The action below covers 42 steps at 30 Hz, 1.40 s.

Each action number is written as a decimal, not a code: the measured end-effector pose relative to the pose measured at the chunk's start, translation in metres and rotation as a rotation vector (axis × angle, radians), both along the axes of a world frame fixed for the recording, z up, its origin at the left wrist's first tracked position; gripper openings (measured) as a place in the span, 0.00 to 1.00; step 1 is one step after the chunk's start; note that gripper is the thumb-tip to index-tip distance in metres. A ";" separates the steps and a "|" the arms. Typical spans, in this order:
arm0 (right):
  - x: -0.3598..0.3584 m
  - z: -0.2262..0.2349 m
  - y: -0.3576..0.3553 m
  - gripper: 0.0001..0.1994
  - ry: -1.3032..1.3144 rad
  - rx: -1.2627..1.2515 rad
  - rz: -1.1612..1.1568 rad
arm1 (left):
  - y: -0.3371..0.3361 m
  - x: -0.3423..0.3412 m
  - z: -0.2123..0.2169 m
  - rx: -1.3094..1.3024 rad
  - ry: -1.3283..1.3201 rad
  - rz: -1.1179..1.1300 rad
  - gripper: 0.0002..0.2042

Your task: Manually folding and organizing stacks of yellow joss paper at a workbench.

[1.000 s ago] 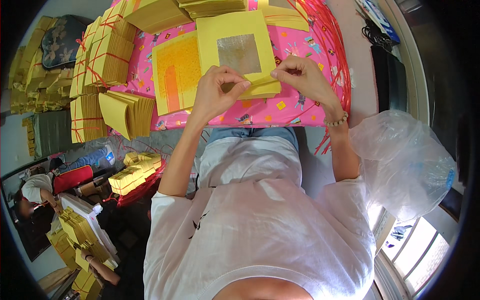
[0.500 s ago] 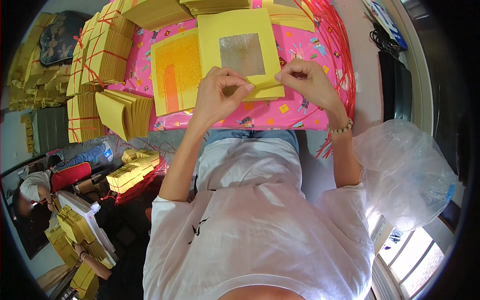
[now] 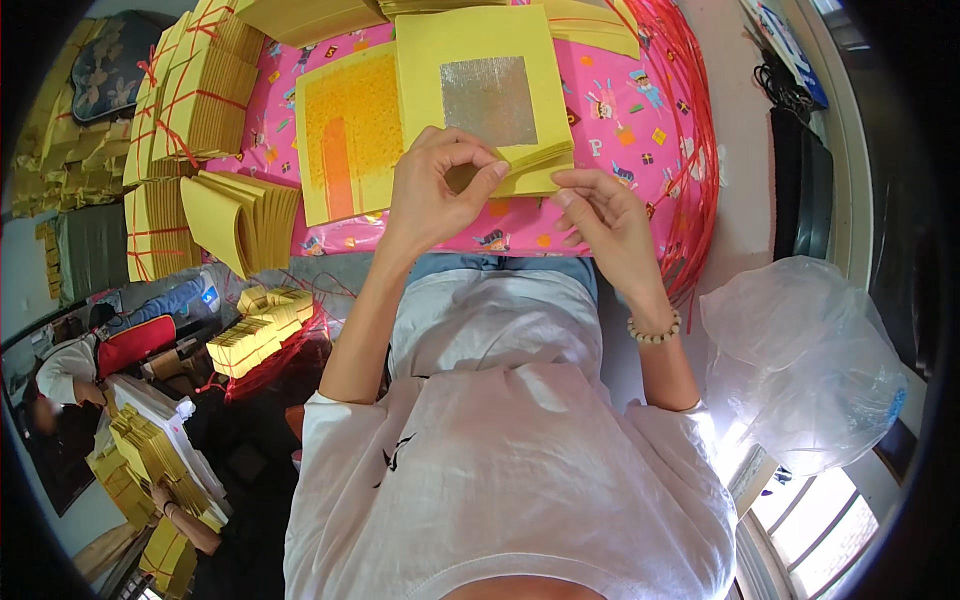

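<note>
A stack of yellow paper sheets (image 3: 478,35) with a silver-grey square (image 3: 490,100) on top lies before me on the pink patterned tablecloth (image 3: 640,180). My left hand (image 3: 440,190) pinches the stack's near edge between thumb and forefinger, and several sheets bend upward there. By the near right corner of the stack, my right hand (image 3: 612,225), with a beaded bracelet at the wrist, has its fingers apart and nothing visible in them. To the left of the stack lies a yellow sheet with an orange-speckled print (image 3: 350,135).
Bundles of yellow paper tied with red string (image 3: 205,100) stand at the left, beside a folded paper stack (image 3: 240,225). Red strings (image 3: 690,130) hang along the table's right side. A clear plastic bag (image 3: 805,370) is at my right. Another person's hand (image 3: 160,497) touches paper stacks at lower left.
My right hand has come away from the near edge of the paper, moving down, and its fingers have spread. My left hand keeps its pinch; the near sheets now fan apart at the right corner.
</note>
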State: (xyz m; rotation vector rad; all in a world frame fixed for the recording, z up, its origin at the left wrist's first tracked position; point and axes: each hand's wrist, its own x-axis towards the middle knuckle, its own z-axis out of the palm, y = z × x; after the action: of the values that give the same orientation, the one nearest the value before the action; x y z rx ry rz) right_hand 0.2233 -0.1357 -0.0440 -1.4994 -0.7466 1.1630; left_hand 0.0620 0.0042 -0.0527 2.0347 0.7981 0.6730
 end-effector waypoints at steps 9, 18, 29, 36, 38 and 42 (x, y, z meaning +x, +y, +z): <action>0.001 -0.007 0.010 0.11 -0.013 -0.003 0.012 | 0.001 -0.002 -0.003 0.014 -0.014 -0.027 0.05; 0.003 -0.008 0.012 0.11 0.022 0.001 0.014 | -0.001 -0.002 -0.001 0.020 -0.028 -0.035 0.04; 0.001 -0.008 0.013 0.11 0.025 -0.009 -0.018 | 0.000 -0.002 -0.002 0.036 -0.010 -0.037 0.04; 0.001 -0.007 0.013 0.11 0.033 -0.021 -0.011 | 0.000 -0.002 -0.002 0.023 -0.020 -0.034 0.04; 0.001 -0.006 0.014 0.11 0.027 -0.020 -0.006 | 0.000 -0.002 -0.003 0.026 -0.021 -0.037 0.04; 0.000 -0.008 0.014 0.08 0.026 0.020 -0.025 | 0.000 -0.002 -0.004 0.033 -0.028 -0.037 0.04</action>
State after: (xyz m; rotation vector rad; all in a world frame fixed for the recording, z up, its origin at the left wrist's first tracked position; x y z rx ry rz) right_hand 0.2233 -0.1215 -0.0521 -1.4699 -0.7180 1.1510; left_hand 0.0600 0.0045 -0.0567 2.0599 0.7354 0.6962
